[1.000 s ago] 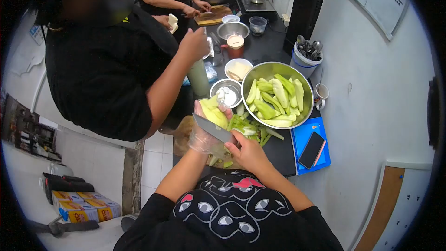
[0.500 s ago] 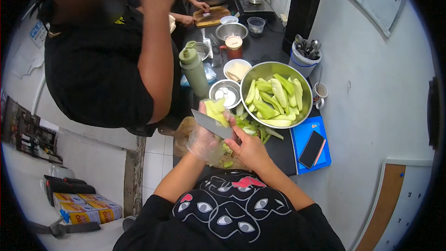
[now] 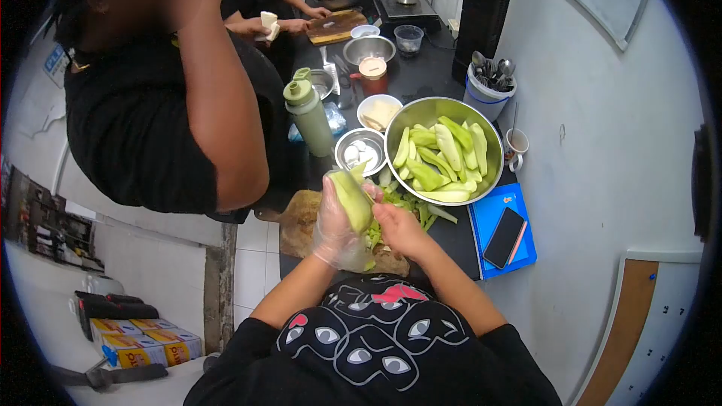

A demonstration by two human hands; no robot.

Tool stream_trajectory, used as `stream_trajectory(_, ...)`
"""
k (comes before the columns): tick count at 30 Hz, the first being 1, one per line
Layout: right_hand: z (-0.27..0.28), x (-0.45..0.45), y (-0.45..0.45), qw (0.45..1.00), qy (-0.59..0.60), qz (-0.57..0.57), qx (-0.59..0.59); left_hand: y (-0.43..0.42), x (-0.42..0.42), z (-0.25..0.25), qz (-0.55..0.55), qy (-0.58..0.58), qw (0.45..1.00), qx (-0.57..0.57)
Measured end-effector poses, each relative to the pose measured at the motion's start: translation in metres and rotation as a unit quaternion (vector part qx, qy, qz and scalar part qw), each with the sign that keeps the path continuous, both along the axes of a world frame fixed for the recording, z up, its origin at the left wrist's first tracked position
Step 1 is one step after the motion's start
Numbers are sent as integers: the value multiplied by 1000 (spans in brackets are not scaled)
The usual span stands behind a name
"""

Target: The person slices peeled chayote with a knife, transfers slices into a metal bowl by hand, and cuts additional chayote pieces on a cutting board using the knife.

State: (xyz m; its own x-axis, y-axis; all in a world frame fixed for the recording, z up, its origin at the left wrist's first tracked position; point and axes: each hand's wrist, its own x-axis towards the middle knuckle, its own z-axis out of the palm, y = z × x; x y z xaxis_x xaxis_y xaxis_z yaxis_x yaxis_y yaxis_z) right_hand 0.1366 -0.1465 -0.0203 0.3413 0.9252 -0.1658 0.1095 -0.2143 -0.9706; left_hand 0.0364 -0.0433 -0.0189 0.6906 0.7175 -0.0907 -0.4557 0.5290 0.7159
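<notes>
My left hand point(image 3: 333, 229), in a see-through plastic glove, is closed around a peeled pale green piece of fruit or vegetable point(image 3: 351, 201), held tilted above the wooden cutting board point(image 3: 299, 218). Bare and closed, my right hand point(image 3: 402, 229) grips a knife point(image 3: 370, 198) against the right side of the piece. The blade is seen nearly edge-on, and my fingers hide the handle. Green peelings point(image 3: 410, 207) lie under and beside my hands. Beyond them stands a large steel bowl point(image 3: 498, 152) holding several peeled green pieces point(image 3: 449, 146).
A small steel bowl point(image 3: 340, 152) and a green bottle point(image 3: 310, 124) stand ahead. A phone point(image 3: 505, 238) rests on a blue folder point(image 3: 526, 256) at right. One co-worker's raised arm point(image 3: 222, 98) is close on the left; another person's hands are by a far board point(image 3: 338, 26).
The knife has turned from showing its broad blade across the piece to nearly edge-on. The green piece now stands more upright in my left hand. The nearby co-worker's arm has shifted left.
</notes>
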Motion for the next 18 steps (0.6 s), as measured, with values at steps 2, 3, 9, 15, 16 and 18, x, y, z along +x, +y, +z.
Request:
stream_trajectory(2,8,12,-5,980,180,23,-85,7,-2,-2,-45,-7,998,-32)
stream_trajectory(3,13,15,-6,955,267,36,-126,12,-3,-5,-61,-5,996,-61)
stream_trajectory(9,-21,-6,-5,996,-84,-2,-11,19,-11,-25,-39,-2,981,-188)
stream_trajectory(15,-9,-17,-12,981,-193,14,-16,32,-19,-44,-28,-56,984,-164)
stream_trajectory(16,-9,-17,-12,980,-199,21,-19,31,-19,-40,-11,-52,987,-151)
stream_trajectory(18,-6,-18,-12,976,-216,17,-16,34,-20,-41,-17,-68,989,-132)
